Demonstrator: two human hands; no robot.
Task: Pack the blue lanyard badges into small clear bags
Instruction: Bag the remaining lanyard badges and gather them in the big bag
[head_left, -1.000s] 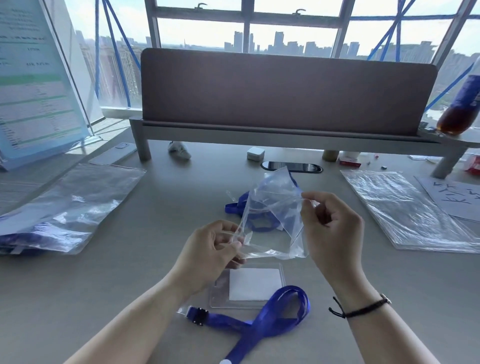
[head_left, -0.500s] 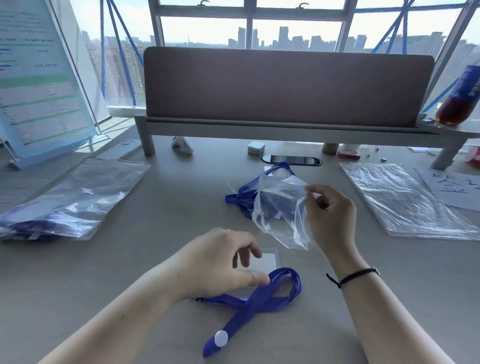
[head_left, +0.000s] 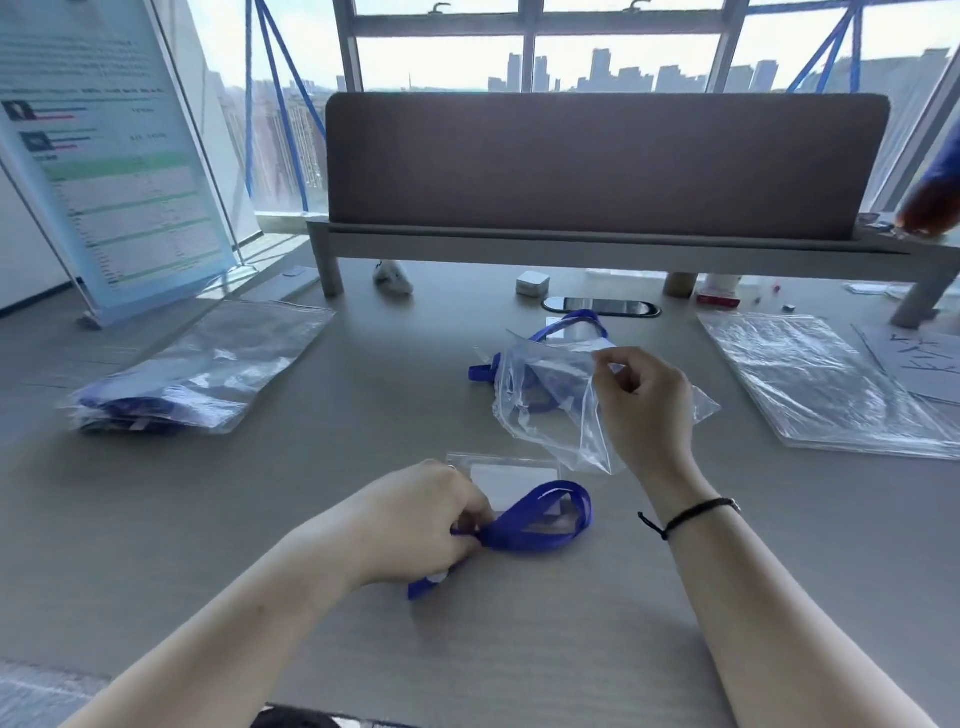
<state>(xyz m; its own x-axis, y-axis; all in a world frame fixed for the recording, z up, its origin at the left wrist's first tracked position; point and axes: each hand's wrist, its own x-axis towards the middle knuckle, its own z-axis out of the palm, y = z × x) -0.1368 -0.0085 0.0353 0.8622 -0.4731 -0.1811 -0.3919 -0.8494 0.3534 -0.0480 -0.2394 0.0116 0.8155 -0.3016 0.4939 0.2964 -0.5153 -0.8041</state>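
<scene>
Blue lanyard (head_left: 524, 525) with clear badge holder (head_left: 511, 480) on desk (head_left: 363, 415) at 6 o'clock, left hand (head_left: 415, 519) pinching the strap. Right hand (head_left: 641, 400) at 3 o'clock pinches small clear bag (head_left: 550, 410), lifted off desk.

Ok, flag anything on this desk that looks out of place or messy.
Nothing stands out. The left hand grips the blue lanyard over its badge holder; the right hand holds a small clear bag.
</scene>
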